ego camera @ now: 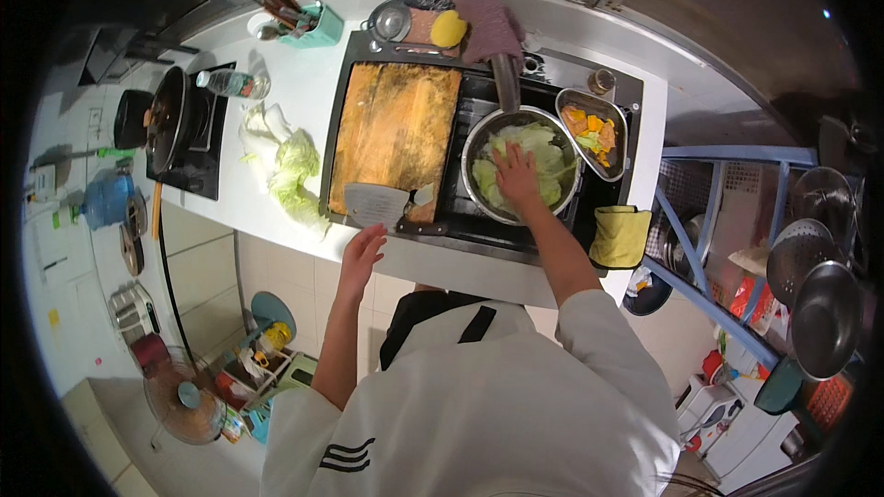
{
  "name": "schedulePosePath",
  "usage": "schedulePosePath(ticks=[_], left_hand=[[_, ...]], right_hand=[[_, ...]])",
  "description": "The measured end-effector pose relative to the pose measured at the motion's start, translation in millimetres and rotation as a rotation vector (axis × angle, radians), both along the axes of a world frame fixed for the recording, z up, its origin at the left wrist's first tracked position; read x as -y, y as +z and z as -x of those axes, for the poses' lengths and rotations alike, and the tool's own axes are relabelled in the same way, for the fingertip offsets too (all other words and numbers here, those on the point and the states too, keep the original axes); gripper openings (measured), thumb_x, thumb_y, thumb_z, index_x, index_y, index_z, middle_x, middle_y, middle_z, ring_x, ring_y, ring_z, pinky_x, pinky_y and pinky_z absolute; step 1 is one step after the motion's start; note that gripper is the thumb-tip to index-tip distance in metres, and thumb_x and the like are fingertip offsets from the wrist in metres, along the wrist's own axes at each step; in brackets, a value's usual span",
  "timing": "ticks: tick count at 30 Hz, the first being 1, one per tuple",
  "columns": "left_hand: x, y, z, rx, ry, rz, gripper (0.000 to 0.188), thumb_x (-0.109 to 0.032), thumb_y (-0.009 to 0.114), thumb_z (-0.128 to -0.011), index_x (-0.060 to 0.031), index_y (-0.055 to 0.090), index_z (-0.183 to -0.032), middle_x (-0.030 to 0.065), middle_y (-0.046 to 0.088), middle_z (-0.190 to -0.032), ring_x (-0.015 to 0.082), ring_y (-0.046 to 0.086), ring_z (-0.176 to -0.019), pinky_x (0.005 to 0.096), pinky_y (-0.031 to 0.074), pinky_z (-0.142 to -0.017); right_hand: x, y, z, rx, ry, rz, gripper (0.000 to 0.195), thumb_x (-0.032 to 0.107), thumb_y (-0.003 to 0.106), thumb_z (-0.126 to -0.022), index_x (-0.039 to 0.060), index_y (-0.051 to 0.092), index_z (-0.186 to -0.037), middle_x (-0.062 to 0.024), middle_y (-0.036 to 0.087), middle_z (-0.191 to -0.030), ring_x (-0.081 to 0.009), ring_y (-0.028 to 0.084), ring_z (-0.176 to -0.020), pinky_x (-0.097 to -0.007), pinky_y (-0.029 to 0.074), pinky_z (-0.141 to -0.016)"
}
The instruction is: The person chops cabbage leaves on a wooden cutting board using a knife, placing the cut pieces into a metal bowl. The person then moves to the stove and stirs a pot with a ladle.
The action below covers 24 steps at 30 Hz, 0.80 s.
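My right hand (516, 176) lies spread on cabbage leaves (545, 145) in a round metal bowl (467, 183), which stands in the sink. My left hand (362, 255) hangs empty near the counter's front edge, fingers apart, just below a cleaver (376, 203). The cleaver rests on the near end of a worn wooden cutting board (397, 124). To the bowl's right, a metal tray (623, 152) holds orange pieces and some green bits. More cabbage leaves (293, 169) lie on the white counter left of the board. Above the bowl is the faucet (507, 83), with a purple cloth (487, 21) over it.
A plastic bottle (235, 84) lies near the stove (214, 131), where a dark pan (169, 121) sits. A teal utensil holder (318, 27) is at the back. A yellow-green cloth (619, 237) hangs at the sink's right front corner. A blue metal rack (739, 152) stands to the right.
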<state>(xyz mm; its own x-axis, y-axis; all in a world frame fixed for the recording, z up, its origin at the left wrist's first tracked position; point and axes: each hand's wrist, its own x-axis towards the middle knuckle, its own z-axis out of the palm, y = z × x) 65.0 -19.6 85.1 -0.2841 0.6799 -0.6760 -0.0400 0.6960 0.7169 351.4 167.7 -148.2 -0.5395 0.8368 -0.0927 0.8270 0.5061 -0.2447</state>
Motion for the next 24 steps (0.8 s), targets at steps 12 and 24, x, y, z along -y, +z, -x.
schedulePosePath(ticks=[12,24], left_hand=[[36.3,-13.6,24.4,-0.174,-0.036,-0.132,0.03,-0.014,0.053,-0.092,-0.0045,0.056,-0.12,0.0069,0.063,-0.11,0.0142,0.059,-0.098,0.0276,0.046,-0.083],[53.5,-30.0,77.1,-0.508,0.255,-0.166,0.037,-0.016,0.062,-0.085,0.0022,0.055,-0.116,0.0142,0.063,-0.102,0.0223,0.062,-0.087,0.0321,0.05,-0.077]], right_hand=[[19.9,155.6,93.6,-0.636,0.089,0.195,0.022,0.021,0.058,-0.085,0.0113,0.061,-0.104,-0.011,0.057,-0.097,-0.0321,0.058,-0.091,-0.0378,0.049,-0.074],[22.8,111.7,2.8,-0.433,-0.294,-0.187,0.037,0.013,0.063,-0.083,0.0024,0.053,-0.117,-0.0218,0.055,-0.116,-0.0398,0.052,-0.106,-0.0411,0.044,-0.088]])
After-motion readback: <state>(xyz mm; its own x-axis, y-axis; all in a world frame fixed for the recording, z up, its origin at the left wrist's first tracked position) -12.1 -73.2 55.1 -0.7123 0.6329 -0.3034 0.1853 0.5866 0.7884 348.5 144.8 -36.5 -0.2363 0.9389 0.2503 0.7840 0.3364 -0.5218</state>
